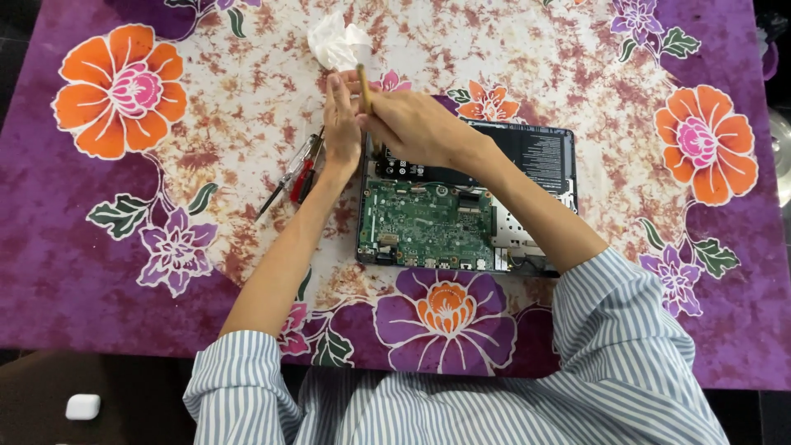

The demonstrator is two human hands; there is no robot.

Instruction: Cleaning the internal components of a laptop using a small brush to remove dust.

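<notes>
At the frame's upper centre we pinch a thin, light, stiff brush handle between both hands, right hand clamped round its middle, left hand steadying beside it, above the fragile opened laptop.

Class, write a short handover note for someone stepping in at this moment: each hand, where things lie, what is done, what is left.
Left hand: open, fingers up beside the stick.
Right hand: gripping a thin brownish stick-like tool upright.
Opened black laptop lies on the flowered purple tablecloth, its green circuit board exposed.
Crumpled white tissue lies beyond the hands; red-handled screwdrivers lie left.
Done: cover off.
Left: cover not back on.
</notes>
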